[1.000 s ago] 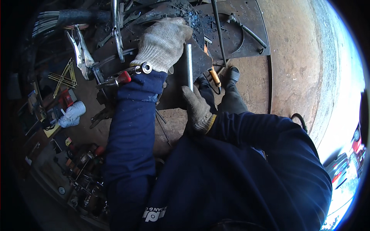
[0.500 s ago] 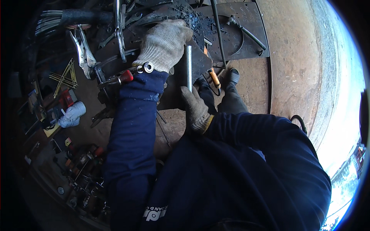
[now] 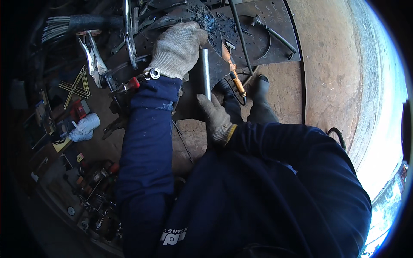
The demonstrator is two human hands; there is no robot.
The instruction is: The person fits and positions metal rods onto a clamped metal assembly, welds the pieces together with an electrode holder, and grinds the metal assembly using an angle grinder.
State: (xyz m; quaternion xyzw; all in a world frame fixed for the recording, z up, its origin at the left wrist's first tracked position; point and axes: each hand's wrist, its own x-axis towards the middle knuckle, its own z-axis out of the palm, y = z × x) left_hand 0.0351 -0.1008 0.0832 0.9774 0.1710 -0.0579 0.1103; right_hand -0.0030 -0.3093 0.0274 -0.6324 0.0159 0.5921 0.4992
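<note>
My left hand, in a pale knitted glove, is closed over the far part of the dark metal worktop. Its fingers curl out of sight, so whatever they hold is hidden. Closer to my body, my right hand, in a darker glove with a yellow cuff, grips the lower end of a smooth steel rod. The rod points away from me, its far end just beside my left hand. By my left wrist are a round chrome tool head and a red handle.
Locking pliers and upright clamps stand left of my left hand. Dark grit covers the far worktop. An orange-handled tool and a black hose lie to the right. Thin yellow rods and a white cloth bundle sit at left.
Both hands and the steel rod have shifted slightly to the left. The rod leans a little more leftward at its far end. Both grips look the same.
</note>
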